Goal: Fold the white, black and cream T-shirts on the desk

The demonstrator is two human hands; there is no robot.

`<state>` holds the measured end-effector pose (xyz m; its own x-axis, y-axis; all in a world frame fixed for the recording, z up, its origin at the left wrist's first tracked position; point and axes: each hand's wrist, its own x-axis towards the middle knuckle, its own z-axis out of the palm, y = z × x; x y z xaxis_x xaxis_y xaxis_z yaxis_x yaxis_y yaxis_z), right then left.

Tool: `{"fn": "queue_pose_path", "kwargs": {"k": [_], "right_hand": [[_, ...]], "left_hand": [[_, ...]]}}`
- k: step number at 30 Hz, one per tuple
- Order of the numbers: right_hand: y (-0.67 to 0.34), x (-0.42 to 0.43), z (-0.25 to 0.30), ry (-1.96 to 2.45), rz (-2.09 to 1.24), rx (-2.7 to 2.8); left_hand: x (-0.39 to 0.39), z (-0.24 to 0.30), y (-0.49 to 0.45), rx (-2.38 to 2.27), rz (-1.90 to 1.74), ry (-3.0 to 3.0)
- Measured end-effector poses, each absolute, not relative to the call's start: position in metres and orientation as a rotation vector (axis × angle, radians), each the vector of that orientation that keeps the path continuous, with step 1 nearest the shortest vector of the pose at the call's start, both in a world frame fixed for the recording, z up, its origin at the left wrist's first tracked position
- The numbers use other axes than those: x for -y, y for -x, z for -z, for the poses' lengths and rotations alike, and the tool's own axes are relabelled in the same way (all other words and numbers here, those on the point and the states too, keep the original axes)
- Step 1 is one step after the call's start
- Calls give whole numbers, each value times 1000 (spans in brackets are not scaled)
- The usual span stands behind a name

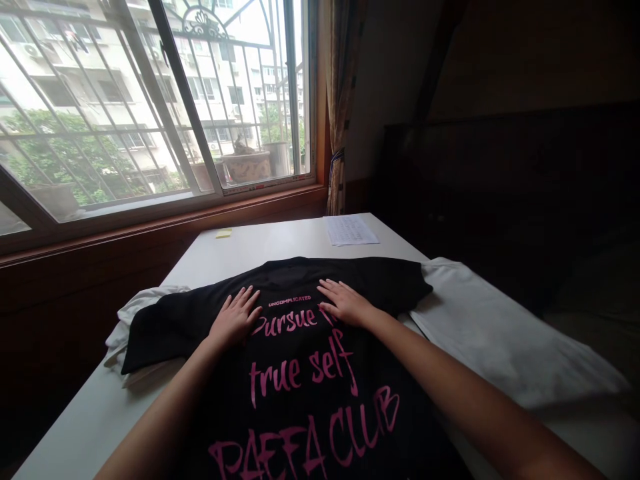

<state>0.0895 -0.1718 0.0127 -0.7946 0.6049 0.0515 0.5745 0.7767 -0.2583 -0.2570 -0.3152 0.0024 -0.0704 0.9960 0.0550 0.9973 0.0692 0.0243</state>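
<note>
Basically, black short-sleeved T-shirt (pixel 300 347) laid out on white table (pixel 270 241), collar end away from the person, body running toward the camera and out the bottom of the view. Sleeves out to both sides. Pink lettering (pixel 285 377) on it: "UNCOMPLICATED" small at top, then "Pursue" with the line's end under a hand, "true self", plus a big line at the bottom.

Left hand (pixel 233 317): palm down on the shirt, just left of the lettering, covering a bit of the "P". Fingers extended, slightly spread, nothing pinched. Right hand (pixel 345 303): palm down on the upper right of the print, fingers extended and a little apart, thumb toward the letters, no pinch. Both rest on fabric, apart from each other.

Rumpled pale cloth (pixel 113 343) pokes out from under the left sleeve. Larger whitish cloth (pixel 510 333) lies right of the shirt, touching the right sleeve's end; type of either unclear. Far end of table: yellow sticky note (pixel 223 233) on the left, printed paper (pixel 351 230) on the right. Beyond: sliding window (pixel 210 195), metal bars outside, tied curtain (pixel 340 100) beside it. Right background too dark to read.
</note>
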Motion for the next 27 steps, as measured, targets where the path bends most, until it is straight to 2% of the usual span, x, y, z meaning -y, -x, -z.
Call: {"fn": "queue_pose_path", "kwargs": {"k": [7, 15, 21, 23, 27], "right_hand": [[-156, 164, -3, 1140, -229, 2785], [-215, 244, 4, 1147, -325, 2765], [-252, 298, 6, 1456, -292, 2356], [-254, 313, -3, 1526, -416, 2276], [-248, 342, -33, 1608, -905, 2254]], "left_hand": [[317, -1, 279, 2356, 77, 2061], [315, -3, 281, 2349, 23, 2077], [316, -5, 281, 2361, 28, 2078], [316, -5, 281, 2361, 28, 2078], [316, -5, 281, 2357, 13, 2079]]}}
